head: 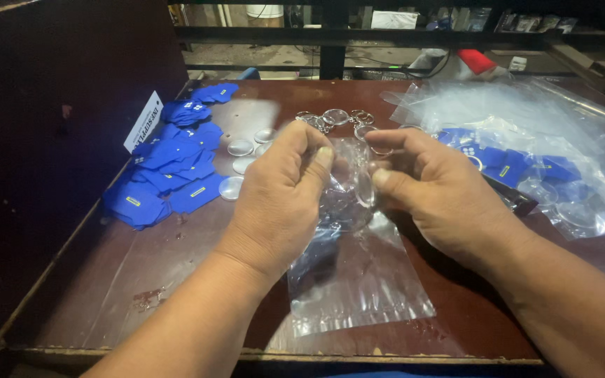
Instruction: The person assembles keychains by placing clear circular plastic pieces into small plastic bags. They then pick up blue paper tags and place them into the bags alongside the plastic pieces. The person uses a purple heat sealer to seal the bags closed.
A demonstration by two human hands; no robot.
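Head camera looks down on a worn reddish-brown wooden table (141, 273), where both hands meet over a small clear plastic bag (355, 280) whose lower part lies flat on the wood. Left hand (278, 203) has its fingers curled almost closed, thumb tip pressed to the bag's upper edge. Right hand (435, 189) is likewise nearly closed, thumb and forefinger pinching the same raised edge from the other side; a clear round piece (364, 187) shows between the two thumbs, though which hand grips it I cannot tell. Left of the hands lies a heap of blue fabric pieces (169, 175) with clear round discs (241, 148) beside it. Metal key rings (336, 117) lie just beyond the hands, and crumpled clear plastic bags (526, 119) lie to the right.
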